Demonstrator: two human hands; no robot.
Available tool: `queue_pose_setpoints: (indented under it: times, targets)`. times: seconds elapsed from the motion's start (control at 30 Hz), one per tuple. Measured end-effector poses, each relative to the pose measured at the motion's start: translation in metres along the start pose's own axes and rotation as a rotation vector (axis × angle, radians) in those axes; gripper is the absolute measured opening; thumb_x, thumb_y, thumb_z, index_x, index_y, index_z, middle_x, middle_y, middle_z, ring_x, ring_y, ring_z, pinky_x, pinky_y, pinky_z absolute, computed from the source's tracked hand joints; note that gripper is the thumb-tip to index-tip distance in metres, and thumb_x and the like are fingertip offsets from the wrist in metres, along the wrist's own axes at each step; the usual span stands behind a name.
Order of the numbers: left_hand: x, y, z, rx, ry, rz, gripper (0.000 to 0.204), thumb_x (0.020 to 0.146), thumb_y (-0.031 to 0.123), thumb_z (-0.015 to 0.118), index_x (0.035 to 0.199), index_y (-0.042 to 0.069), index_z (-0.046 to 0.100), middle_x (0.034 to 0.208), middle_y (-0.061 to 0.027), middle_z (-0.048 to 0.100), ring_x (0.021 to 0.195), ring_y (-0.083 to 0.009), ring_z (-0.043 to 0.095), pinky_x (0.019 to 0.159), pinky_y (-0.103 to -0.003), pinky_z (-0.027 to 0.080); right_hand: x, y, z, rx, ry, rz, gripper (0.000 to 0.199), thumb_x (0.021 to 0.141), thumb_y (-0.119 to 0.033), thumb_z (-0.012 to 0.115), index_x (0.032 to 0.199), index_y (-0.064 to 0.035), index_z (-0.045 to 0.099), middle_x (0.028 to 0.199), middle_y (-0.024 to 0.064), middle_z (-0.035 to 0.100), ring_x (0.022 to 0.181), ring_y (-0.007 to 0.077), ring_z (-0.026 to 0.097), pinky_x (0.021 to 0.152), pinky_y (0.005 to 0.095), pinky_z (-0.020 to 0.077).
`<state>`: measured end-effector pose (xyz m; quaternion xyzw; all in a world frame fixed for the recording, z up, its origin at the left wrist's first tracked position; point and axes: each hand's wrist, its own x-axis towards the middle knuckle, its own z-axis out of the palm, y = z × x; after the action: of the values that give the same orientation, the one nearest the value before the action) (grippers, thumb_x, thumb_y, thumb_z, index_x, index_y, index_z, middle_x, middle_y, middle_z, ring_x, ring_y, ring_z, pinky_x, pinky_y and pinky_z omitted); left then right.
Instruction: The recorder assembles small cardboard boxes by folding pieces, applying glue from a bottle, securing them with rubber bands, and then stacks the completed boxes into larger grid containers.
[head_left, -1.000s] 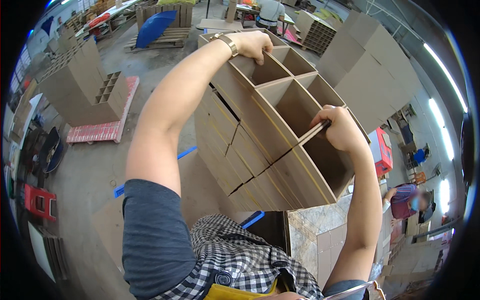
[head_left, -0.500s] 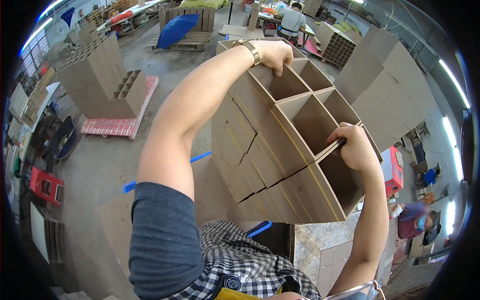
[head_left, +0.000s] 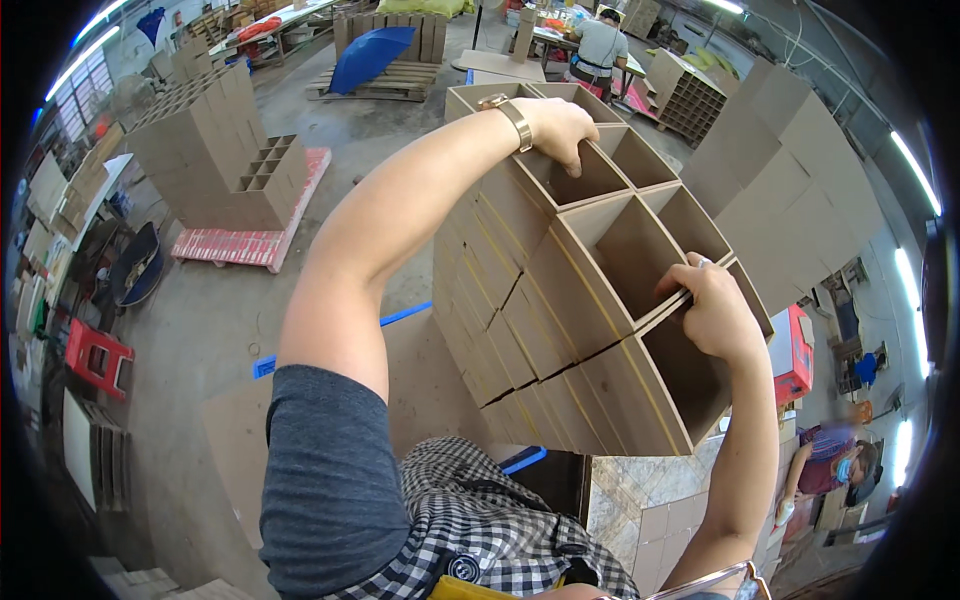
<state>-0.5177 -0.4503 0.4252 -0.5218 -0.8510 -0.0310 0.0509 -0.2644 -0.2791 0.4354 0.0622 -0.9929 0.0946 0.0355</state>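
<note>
In front of me stands a tall stack of brown fibreboard boxes (head_left: 570, 300), with open square compartments on top and dark seams between the boxes. My left hand (head_left: 562, 132), a gold watch on its wrist, reaches over the far part and grips a compartment wall, thumb inside; some of its fingers are hidden. Closer to me, my right hand (head_left: 718, 312) wears a ring and is closed over the paired walls where two boxes meet. Its fingers bend into the compartment on the left, and the thumb is mostly hidden.
At left, more brown boxes (head_left: 205, 150) stand on a red-and-white pallet (head_left: 228, 247), near a red stool (head_left: 98, 360). A blue umbrella (head_left: 372, 58) lies at the back. Tall brown stacks (head_left: 790, 190) rise on the right. Co-workers (head_left: 600, 50) are at the back and lower right.
The whole view has shifted slightly right and down. Both hands keep their hold on the boxes, the right fingers slightly rearranged. The co-worker at lower right has lowered an arm.
</note>
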Motion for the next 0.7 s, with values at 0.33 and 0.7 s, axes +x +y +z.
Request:
queue_pose_setpoints:
  times: [0.33, 0.7]
  targets:
    - [0.002, 0.006, -0.016, -0.287, -0.189, -0.095, 0.061, 0.070, 0.034, 0.074, 0.121, 0.006, 0.054, 0.112, -0.0171, 0.062, 0.105, -0.0278, 0.058, 0.088, -0.038, 0.045, -0.005, -0.002, -0.001, -0.109, -0.032, 0.003, 0.032, 0.062, 0.007, 0.060, 0.093, -0.0026, 0.058, 0.095, 0.0171, 0.055, 0.093, 0.0376, 0.056, 0.080, 0.0431, 0.0453]
    - [0.007, -0.001, 0.004, -0.186, 0.013, -0.026, 0.048, 0.071, 0.033, 0.075, 0.109, 0.007, 0.063, 0.092, -0.0139, 0.067, 0.088, -0.0281, 0.064, 0.074, -0.038, 0.049, -0.008, 0.010, 0.009, -0.091, 0.082, -0.059, 0.028, 0.065, 0.002, 0.068, 0.091, -0.0001, 0.057, 0.095, 0.0156, 0.057, 0.091, 0.0358, 0.057, 0.079, 0.0425, 0.0457]
